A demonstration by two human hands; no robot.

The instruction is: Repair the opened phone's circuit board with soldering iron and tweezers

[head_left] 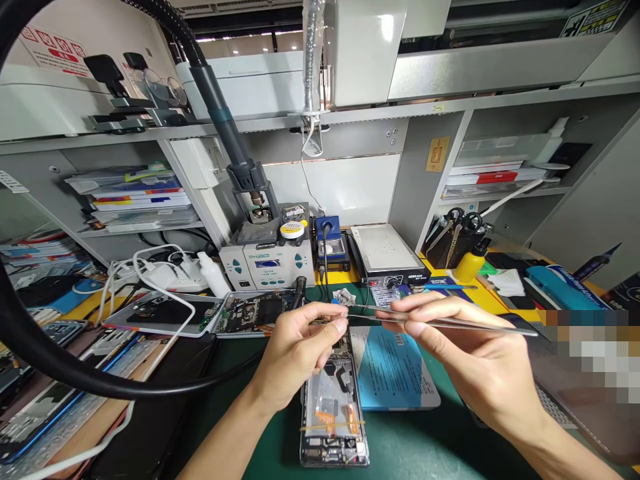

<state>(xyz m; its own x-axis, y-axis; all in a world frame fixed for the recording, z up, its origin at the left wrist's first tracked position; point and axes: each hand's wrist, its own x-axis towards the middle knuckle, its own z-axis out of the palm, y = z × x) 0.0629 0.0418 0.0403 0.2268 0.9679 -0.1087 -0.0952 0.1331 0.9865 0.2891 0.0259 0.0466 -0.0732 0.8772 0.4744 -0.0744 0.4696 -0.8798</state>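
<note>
My right hand (pixel 480 363) grips a pair of metal tweezers (pixel 480 326) between thumb and fingers, their tips pointing left. Thumb and forefinger of my left hand (pixel 295 350) are pinched together right at those tips; whatever small piece may be between them is too small to name. Below both hands lies an opened smartphone (pixel 330 400) with its inner parts bare and a rubber band (pixel 333 427) around its lower part. My left hand hides some of the phone's upper end. Just right of the phone, a blue and white printed card (pixel 395 373) rests on the green mat (pixel 400 447).
Behind stand a hot-air station (pixel 265 263), a soldering iron stand (pixel 327 243) and a flat white-topped unit (pixel 387 250). A thick black hose (pixel 165 387) loops across the left side. Phone parts crowd the left; a yellow bottle (pixel 471 260) and tool holder (pixel 453 240) stand right.
</note>
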